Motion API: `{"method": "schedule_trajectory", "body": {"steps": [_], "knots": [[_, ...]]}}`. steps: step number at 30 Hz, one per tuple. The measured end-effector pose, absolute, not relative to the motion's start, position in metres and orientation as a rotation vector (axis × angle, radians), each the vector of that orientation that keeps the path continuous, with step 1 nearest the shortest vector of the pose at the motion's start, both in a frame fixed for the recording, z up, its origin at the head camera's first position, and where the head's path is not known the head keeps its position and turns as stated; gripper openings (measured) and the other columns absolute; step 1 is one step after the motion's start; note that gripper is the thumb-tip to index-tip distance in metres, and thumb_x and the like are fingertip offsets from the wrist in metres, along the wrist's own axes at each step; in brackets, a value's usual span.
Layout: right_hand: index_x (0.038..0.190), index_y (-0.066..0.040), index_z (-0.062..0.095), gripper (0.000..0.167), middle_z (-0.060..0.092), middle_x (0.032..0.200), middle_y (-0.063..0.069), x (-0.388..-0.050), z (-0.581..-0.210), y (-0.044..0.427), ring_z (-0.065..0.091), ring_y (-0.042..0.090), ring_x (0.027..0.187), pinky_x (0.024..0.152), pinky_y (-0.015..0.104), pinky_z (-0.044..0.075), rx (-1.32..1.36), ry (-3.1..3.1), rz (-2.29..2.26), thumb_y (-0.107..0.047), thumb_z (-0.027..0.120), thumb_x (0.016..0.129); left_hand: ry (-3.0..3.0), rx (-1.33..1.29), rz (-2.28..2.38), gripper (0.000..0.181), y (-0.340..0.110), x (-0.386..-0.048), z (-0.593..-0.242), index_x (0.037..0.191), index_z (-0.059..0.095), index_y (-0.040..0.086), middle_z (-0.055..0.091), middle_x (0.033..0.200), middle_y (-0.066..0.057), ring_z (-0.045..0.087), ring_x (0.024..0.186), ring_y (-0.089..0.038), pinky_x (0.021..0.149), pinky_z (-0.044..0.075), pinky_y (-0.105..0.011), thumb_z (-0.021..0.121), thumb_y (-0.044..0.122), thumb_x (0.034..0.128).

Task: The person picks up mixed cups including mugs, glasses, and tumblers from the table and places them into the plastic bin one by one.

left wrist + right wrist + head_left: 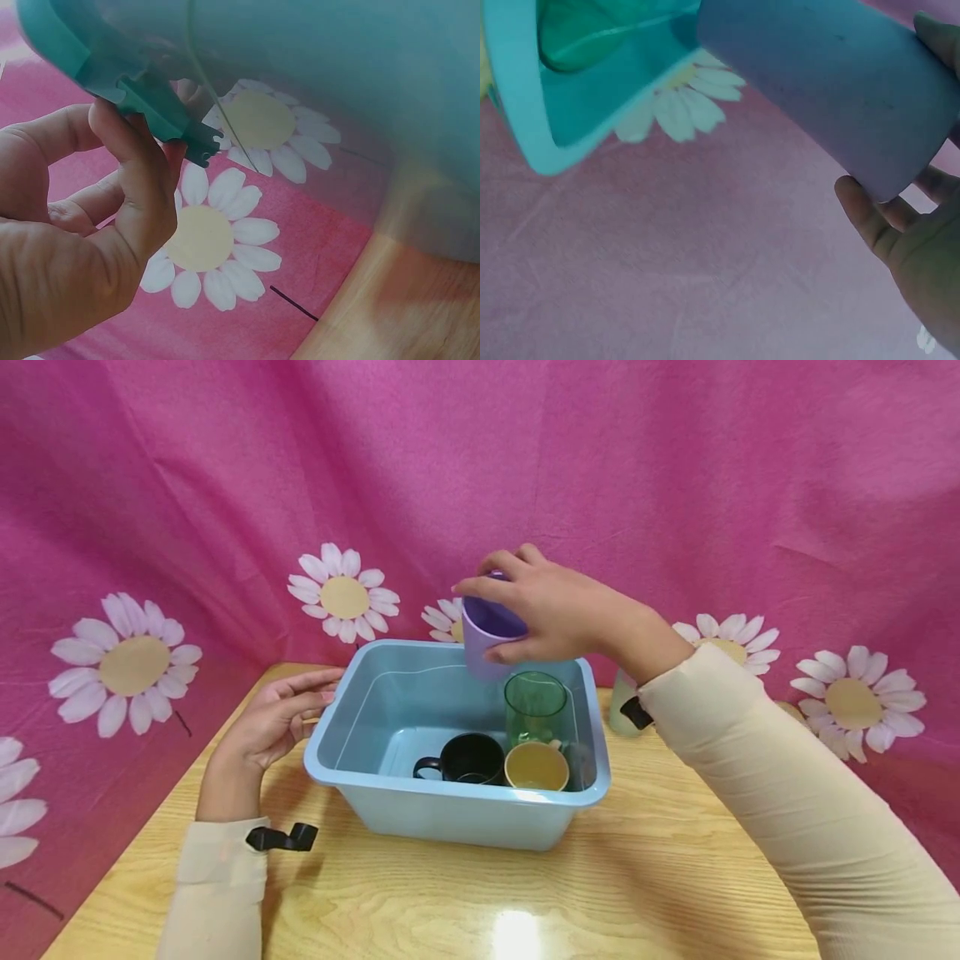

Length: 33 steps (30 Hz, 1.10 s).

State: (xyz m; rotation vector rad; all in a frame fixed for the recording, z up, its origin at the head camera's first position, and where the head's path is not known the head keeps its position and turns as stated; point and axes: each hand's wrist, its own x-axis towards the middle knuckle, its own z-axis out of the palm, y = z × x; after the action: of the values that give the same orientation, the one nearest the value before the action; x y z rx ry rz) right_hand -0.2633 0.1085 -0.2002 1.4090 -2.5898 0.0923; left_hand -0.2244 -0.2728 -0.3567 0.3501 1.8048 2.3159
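Observation:
My right hand (558, 606) grips a purple cup (480, 649) by its upper part, fingers across the rim and thumb on the near side. The cup is held over the back right of a light blue plastic basin (450, 817); its outer wall fills much of the right wrist view. At the basin's left rim, my left hand (281, 714) touches the edge with loosely bent fingers. Inside the basin sit a black mug (468, 758), a yellow cup (536, 767) and a clear green glass (536, 714), all toward the right side.
Behind my right wrist a pale green object (624, 703) stands on the wooden table (420, 893), partly hidden. A pink cloth with daisies (465, 452) hangs behind and at the sides of the table.

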Motion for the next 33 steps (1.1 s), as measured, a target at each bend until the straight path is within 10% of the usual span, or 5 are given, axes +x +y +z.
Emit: {"method": "schedule_trajectory", "body": {"steps": [33], "knots": [[0.159,-0.023,0.037,0.081,0.040,0.155,0.014,-0.277,-0.294,0.084,0.035,0.035,0.139,0.101,0.046,0.052,1.640,-2.662,-0.112,-0.051,0.072,0.092,1.779,0.338,2.329,0.030,-0.271,-0.221,-0.355,0.122,0.074,0.007,0.076,0.107,-0.004,0.075,0.085,-0.017,0.074,0.062,-0.031,0.056,-0.004,0.1019]]}}
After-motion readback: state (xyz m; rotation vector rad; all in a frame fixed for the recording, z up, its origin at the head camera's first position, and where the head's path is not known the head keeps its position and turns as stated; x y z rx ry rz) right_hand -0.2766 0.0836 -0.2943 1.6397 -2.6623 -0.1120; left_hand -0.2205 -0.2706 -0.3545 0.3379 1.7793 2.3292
